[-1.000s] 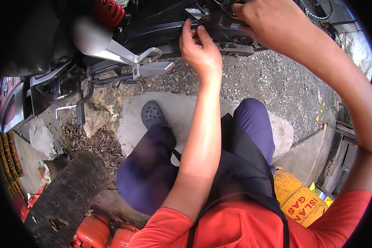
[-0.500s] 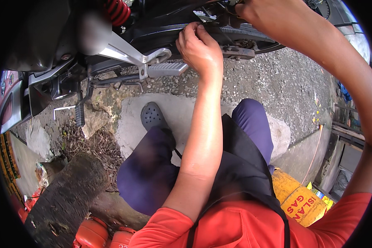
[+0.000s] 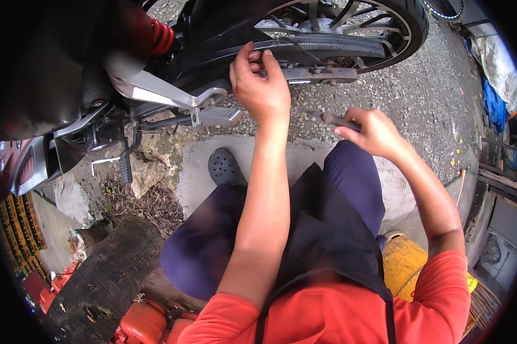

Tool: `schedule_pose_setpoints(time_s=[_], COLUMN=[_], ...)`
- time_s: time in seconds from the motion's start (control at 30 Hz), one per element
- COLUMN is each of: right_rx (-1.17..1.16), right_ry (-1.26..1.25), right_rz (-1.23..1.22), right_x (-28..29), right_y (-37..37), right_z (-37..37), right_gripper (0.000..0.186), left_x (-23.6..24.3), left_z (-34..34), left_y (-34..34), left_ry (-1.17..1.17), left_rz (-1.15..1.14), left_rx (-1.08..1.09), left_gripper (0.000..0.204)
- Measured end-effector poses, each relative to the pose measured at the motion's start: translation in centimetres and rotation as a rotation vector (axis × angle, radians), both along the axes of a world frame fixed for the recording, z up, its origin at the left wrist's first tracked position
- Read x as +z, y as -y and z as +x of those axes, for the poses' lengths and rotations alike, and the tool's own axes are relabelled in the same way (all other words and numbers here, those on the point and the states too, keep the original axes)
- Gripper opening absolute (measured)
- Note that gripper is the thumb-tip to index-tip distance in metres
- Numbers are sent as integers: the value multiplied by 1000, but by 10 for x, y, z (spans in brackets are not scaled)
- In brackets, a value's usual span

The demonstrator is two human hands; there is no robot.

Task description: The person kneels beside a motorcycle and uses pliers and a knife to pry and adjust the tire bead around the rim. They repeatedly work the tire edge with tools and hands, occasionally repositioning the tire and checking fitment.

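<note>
1. Slab [image 3: 397,192] – pale concrete, gravel [image 3: 436,103] along its far edge.
2. Rock [image 3: 148,176], just beside the slab's left edge.
3. Dry leaves [image 3: 141,202], near the slab's near left corner.
4. Log [image 3: 106,275], dark, beside the leaves.
5. Red tanks [image 3: 144,321], by the log's right side – one partly hidden.
6. Yellow tank [image 3: 401,262], near the slab's near right corner.
7. Blue sheet [image 3: 494,106], pale sheet [image 3: 498,64], at the gravel's right edge.

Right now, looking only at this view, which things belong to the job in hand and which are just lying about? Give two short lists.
Seemingly part of the job:
- motorcycle, with the left hand at its side near the wheel
- slim tool, held in the right hand

Seemingly just lying about:
- dark log
- red cylinders
- yellow cylinder
- blue sheet
</note>
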State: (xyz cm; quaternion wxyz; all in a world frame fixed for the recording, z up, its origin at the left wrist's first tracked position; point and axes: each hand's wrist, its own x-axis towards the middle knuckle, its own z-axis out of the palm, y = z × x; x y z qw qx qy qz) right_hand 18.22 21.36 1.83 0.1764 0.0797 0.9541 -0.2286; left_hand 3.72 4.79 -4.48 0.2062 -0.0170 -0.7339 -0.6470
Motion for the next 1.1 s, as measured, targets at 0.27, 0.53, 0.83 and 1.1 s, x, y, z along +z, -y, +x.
schedule_pose_setpoints(time_s=[0.27,0.53,0.83,1.1], right_rx=[574,183,86,3], right_ry=[143,-461,-1079,-1123], right_rz=[-322,-473,-125,-200], right_x=[-259,-185,-44,-48], right_y=[3,23,33,49], right_z=[16,-8,-135,-134], right_gripper=[28,21,14,11], left_x=[20,31,33,25], left_z=[-18,-28,-26,-21], left_y=[30,29,16,25], left_ry=[27,-89,89,-158], left_rz=[-317,-622,-262,-540], left_rx=[-163,-132,-126,-49], left_gripper=[28,21,15,16])
